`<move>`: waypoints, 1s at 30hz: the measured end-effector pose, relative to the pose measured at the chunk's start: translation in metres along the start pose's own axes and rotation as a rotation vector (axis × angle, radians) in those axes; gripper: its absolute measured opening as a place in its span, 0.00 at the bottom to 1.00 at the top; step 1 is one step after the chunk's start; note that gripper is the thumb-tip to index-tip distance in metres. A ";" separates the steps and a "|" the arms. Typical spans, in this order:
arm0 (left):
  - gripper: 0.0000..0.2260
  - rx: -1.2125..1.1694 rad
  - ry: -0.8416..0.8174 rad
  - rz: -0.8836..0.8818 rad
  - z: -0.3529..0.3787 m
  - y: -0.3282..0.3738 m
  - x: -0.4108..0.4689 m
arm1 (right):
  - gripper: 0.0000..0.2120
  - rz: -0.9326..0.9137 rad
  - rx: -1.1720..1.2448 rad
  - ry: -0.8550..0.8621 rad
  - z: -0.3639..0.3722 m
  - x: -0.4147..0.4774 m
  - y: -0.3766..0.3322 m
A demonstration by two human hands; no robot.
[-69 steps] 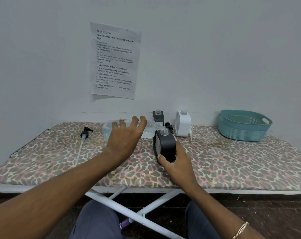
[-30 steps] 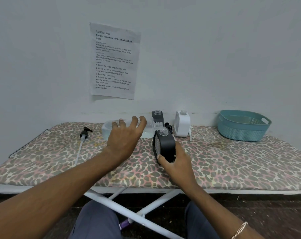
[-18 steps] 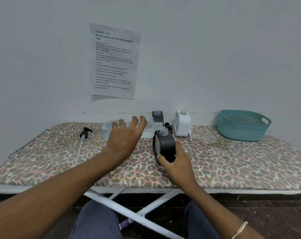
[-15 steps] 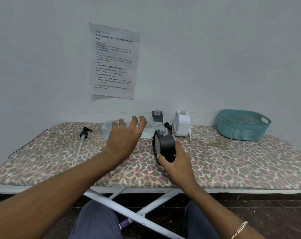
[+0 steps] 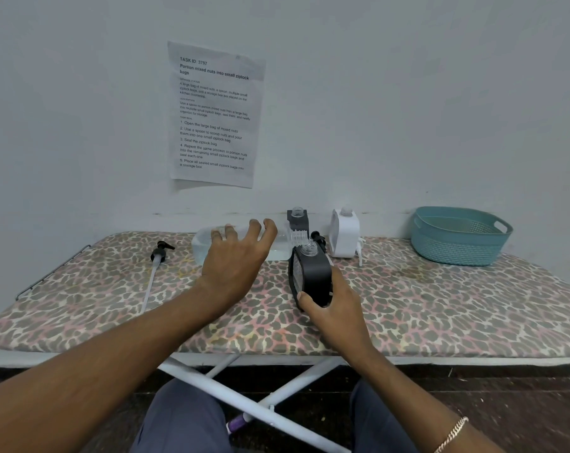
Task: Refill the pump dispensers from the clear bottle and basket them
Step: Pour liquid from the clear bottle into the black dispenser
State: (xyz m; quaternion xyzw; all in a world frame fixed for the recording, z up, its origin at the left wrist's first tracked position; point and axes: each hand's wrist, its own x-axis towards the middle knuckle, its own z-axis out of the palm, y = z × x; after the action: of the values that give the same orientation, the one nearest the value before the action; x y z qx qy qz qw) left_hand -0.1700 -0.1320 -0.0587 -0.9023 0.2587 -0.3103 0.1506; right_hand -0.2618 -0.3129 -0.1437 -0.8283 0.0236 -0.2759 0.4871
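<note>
My left hand (image 5: 234,259) grips the clear bottle (image 5: 201,247) from above. The bottle is tipped on its side, and its ribbed neck (image 5: 296,237) points right at the open mouth of a black dispenser (image 5: 311,276). My right hand (image 5: 337,310) holds that dispenser by its lower body, tilted a little to the left on the ironing board (image 5: 440,305). Behind them by the wall stand a second black dispenser (image 5: 297,219) and a white dispenser (image 5: 344,235), both without pumps. The teal basket (image 5: 457,248) sits at the far right.
A black pump head with a long tube (image 5: 161,251) lies on the left of the board. Another black pump (image 5: 318,238) and a white pump (image 5: 360,253) lie beside the white dispenser. A printed sheet (image 5: 215,116) hangs on the wall. The board's legs (image 5: 244,397) cross below.
</note>
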 end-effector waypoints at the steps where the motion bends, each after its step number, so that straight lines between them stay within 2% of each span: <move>1: 0.38 -0.001 -0.001 0.001 0.000 0.000 0.000 | 0.21 0.002 0.001 -0.001 0.000 0.000 0.000; 30: 0.39 0.010 0.008 0.011 0.000 0.001 0.001 | 0.22 0.006 -0.018 0.001 -0.001 -0.001 -0.003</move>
State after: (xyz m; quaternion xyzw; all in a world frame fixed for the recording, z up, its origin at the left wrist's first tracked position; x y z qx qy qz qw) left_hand -0.1695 -0.1328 -0.0590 -0.8988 0.2626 -0.3145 0.1557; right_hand -0.2637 -0.3122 -0.1410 -0.8326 0.0287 -0.2745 0.4803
